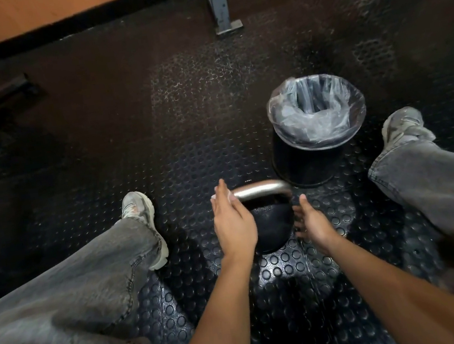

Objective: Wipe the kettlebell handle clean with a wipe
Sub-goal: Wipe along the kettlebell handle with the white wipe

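Nearest to the camera, two bare forearms reach forward between legs in grey jeans. The left hand lies against the left end of the steel handle, with the fingers nearly straight and pointing away. A white wipe shows at the fingers there, pressed on the handle; I cannot tell if the thumb closes around it. The right hand is just beside the right side of the kettlebell, its fingers spread and relaxed, holding nothing; I cannot tell if they touch the ball.

The black kettlebell stands upright on the black studded rubber floor, between the two pale sneakers. A small light marking sits on the floor behind the handle, too small to read.

Further away, right of the kettlebell, a black bin with a clear plastic liner stands on the floor. At the far side, a grey metal post rises near an orange wall.
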The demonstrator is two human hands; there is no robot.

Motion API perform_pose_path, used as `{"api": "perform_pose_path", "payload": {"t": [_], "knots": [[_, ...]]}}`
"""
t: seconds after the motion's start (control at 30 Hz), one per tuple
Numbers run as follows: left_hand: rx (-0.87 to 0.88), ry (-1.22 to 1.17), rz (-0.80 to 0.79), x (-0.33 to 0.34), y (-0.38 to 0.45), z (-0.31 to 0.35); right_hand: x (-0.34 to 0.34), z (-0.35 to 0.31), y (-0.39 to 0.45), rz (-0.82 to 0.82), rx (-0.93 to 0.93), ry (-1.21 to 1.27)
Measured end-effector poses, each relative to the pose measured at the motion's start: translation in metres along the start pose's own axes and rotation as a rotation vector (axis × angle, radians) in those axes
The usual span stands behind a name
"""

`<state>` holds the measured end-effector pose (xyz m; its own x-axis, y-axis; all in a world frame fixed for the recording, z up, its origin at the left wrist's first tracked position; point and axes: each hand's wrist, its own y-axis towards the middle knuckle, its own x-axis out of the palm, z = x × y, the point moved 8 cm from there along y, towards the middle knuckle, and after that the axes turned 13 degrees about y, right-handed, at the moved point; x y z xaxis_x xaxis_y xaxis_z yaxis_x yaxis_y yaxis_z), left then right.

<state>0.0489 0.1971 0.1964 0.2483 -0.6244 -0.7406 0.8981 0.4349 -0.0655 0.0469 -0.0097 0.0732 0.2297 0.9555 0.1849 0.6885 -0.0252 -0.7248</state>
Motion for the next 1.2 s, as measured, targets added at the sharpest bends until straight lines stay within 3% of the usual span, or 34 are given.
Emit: {"api": "perform_pose_path", "payload": {"t": [0.13, 0.23, 0.3, 0.4, 0.5, 0.57, 0.67, 0.77, 0.83, 0.97, 1.03, 1.1, 1.2], "knots": [[0.254, 0.212, -0.152, 0.014, 0.007, 0.047, -0.006, 0.001, 0.002, 0.038, -0.005, -0.043], [0.414, 0.204, -0.263, 0.019, -0.016, 0.058, -0.017, 0.010, 0.016, 0.046, -0.004, -0.069], [0.342, 0.147, -0.201, 0.011, -0.020, 0.039, -0.005, 0.000, 0.000, 0.031, 0.007, -0.039], [0.093, 0.059, -0.021, -0.007, -0.012, 0.002, 0.001, -0.006, -0.009, 0.010, -0.004, -0.023], [-0.091, 0.000, 0.002, -0.009, 0.004, -0.009, 0.002, -0.004, -0.010, 0.006, 0.010, -0.022], [-0.005, 0.064, -0.014, -0.006, 0.014, 0.009, 0.002, -0.005, -0.009, 0.005, 0.004, -0.025], [0.280, 0.245, -0.156, 0.016, 0.005, 0.050, -0.007, -0.001, -0.001, 0.049, -0.018, -0.027], [0.402, 0.237, -0.255, 0.024, -0.020, 0.058, -0.010, 0.000, 0.001, 0.057, -0.013, -0.060], [0.360, 0.213, -0.203, 0.017, -0.027, 0.041, -0.002, -0.005, -0.008, 0.039, -0.011, -0.051], [0.048, 0.004, -0.037, 0.002, -0.017, -0.003, 0.000, -0.006, -0.011, 0.015, -0.008, -0.019], [0.006, 0.004, -0.003, 0.001, -0.005, 0.001, 0.002, -0.006, -0.012, 0.013, 0.002, -0.014], [0.043, 0.084, 0.004, 0.001, 0.008, 0.017, 0.002, -0.007, -0.012, 0.009, -0.002, 0.001], [0.276, 0.242, -0.108, 0.011, 0.003, 0.055, -0.002, -0.005, -0.008, 0.040, -0.013, -0.047]]}}
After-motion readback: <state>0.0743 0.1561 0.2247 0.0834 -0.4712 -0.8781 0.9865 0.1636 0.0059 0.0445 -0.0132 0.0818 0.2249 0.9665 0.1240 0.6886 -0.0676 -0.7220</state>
